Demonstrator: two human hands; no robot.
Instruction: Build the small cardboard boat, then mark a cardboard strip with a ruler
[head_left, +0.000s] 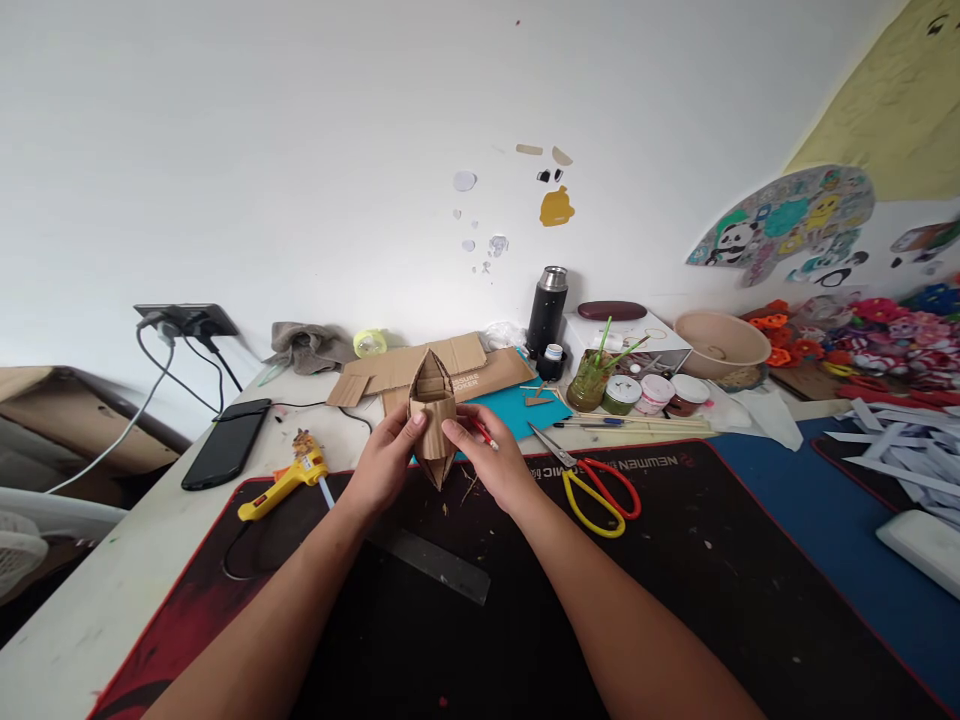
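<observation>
Tabletop [150,560] carrying a black mat [675,560]. Above the mat, 2 hands clamp a pointed cardboard boat [433,412], held upright between them: left hand [386,460] on its left side, right hand [487,458] on its right, also pinching a red pencil [486,436]. Nearby: steel ruler [442,567], scissors [596,485], yellow glue gun [285,482].

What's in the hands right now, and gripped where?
Both hands hold a small brown boat-shaped cardboard model: left hand on its left side, right hand on its right side. The right hand also holds a red pencil.
</observation>
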